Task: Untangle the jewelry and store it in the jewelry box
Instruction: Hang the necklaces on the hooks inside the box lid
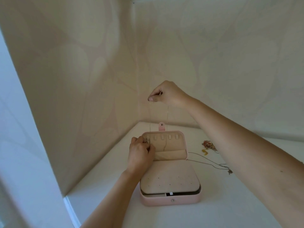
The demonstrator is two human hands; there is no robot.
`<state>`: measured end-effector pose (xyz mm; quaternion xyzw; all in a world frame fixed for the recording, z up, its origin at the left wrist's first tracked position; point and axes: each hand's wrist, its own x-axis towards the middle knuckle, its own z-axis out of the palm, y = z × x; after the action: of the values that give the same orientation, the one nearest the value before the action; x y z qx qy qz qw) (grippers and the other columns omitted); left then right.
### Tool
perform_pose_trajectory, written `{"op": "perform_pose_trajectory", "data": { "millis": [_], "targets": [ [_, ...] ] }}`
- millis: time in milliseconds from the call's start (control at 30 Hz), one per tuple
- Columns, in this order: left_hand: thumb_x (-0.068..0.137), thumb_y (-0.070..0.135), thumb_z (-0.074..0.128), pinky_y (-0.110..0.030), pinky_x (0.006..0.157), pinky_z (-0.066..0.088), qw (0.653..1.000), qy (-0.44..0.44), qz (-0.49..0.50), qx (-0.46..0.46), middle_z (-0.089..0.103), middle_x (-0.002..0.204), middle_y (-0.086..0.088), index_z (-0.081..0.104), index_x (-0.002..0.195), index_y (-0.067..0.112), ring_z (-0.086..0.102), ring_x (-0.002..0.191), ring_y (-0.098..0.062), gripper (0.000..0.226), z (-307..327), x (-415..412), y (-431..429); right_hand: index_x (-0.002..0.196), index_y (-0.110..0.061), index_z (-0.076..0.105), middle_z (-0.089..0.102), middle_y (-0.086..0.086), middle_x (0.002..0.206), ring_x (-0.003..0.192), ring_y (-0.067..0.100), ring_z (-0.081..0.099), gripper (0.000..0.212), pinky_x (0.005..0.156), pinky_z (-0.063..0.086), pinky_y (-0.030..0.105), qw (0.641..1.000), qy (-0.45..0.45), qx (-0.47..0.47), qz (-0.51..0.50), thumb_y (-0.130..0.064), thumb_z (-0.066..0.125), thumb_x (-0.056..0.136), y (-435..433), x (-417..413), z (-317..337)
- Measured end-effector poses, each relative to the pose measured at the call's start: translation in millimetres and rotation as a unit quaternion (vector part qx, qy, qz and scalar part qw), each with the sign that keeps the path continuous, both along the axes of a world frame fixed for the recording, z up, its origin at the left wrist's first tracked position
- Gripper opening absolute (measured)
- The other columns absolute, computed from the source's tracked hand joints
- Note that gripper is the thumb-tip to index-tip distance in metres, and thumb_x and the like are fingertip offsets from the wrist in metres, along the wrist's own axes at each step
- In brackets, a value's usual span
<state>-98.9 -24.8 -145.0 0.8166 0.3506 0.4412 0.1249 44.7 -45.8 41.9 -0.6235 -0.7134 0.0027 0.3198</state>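
Chain point(167, 112) above jewelry box point(171, 201), pinched by my right grip point(162, 94); left grip point(141, 149) pinches its end at lid hooks point(162, 137); best held taut.

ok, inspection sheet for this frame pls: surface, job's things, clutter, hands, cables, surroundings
surface: white table, set in a corner.
job's things: pink box open, lid upright with five tabs; thin chain hangs from the raised hand toward the lid; silver chain lies right of the box; red-gold tangle behind it.
clutter: nothing seen.
hands: right hand raised above the lid, pinches the chain; left hand at the leftmost tab, fingers curled, apparently on the chain's other end.
cables: nothing seen.
surroundings: beige patterned walls meet behind the box; pale panel at left.
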Motion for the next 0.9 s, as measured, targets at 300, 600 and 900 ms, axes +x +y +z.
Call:
{"op": "perform_pose_trajectory", "data": {
  "millis": [300, 600, 900],
  "targets": [
    [0.086, 0.005, 0.057, -0.035, 0.067, 0.041, 1.000, -0.013, -0.008, -0.006, 0.050, 0.070, -0.002, 0.050, 0.049, 0.003, 0.041, 0.079, -0.025, 0.038, -1.1, 0.9, 1.7, 0.088, -0.008, 0.076, 0.070, -0.007, 0.075, 0.055, -0.013, 0.054, 0.010, 0.057, 0.037, 0.003, 0.998, 0.055, -0.043, 0.001, -0.014, 0.070, 0.083, -15.6, -5.2, -65.4],
    [0.086, 0.010, 0.059, -0.037, 0.058, 0.044, 0.999, -0.005, 0.008, 0.048, 0.054, 0.060, -0.007, 0.052, 0.044, 0.003, 0.044, 0.070, -0.025, 0.043, -2.5, 4.1, 4.4, 0.095, -0.015, 0.075, 0.063, -0.005, 0.084, 0.070, 0.009, 0.055, 0.017, 0.070, 0.045, 0.029, 0.997, -0.057, -0.003, -0.057, -0.022, 0.060, 0.091, -24.4, -1.7, -121.6],
    [0.081, 0.022, 0.044, -0.033, 0.047, 0.045, 0.989, 0.012, -0.002, 0.144, 0.054, 0.058, -0.005, 0.050, 0.045, 0.005, 0.046, 0.062, -0.025, 0.041, -4.9, 9.2, 8.0, 0.088, -0.029, 0.075, 0.066, -0.018, 0.079, 0.086, 0.003, 0.060, 0.014, 0.070, 0.039, 0.023, 0.992, 0.021, 0.028, -0.121, -0.030, 0.060, 0.090, -24.4, -2.6, -130.6]
  ]
}}
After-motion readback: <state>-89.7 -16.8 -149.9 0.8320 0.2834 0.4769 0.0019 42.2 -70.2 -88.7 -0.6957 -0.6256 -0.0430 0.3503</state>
